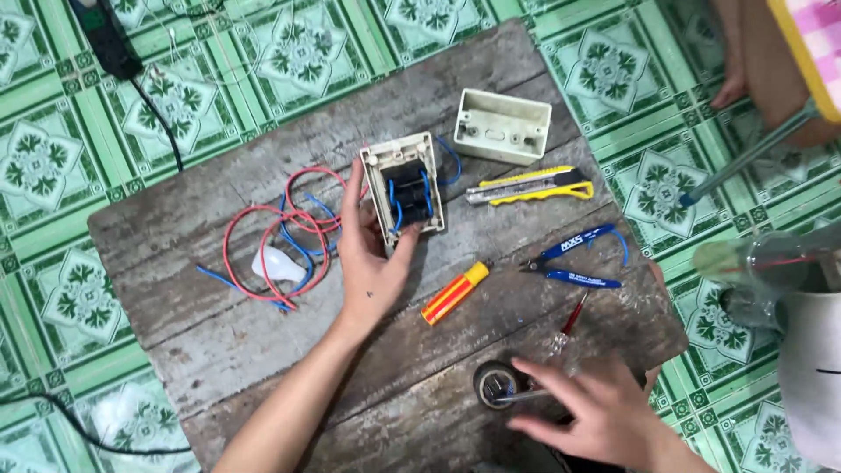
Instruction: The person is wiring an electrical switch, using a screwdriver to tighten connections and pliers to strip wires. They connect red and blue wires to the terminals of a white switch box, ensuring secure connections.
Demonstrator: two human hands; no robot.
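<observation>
My left hand (368,258) holds a white switch plate (405,188) by its lower left edge, back side up, showing black switch bodies and short blue wires. My right hand (596,412) rests near the board's front edge, fingers on a thin metal tool beside a roll of black tape (497,384). A red-handled screwdriver (569,320) lies just above that hand. Red and blue wires (280,241) coil around a white bulb (276,265) to the left.
On the grey wooden board (219,350) lie a white wall box (501,125), a yellow utility knife (530,186), blue-handled cutters (578,258) and a yellow-red tester (454,293). A black power strip (105,39) sits at top left on green tiles. Another person's foot (731,83) is at top right.
</observation>
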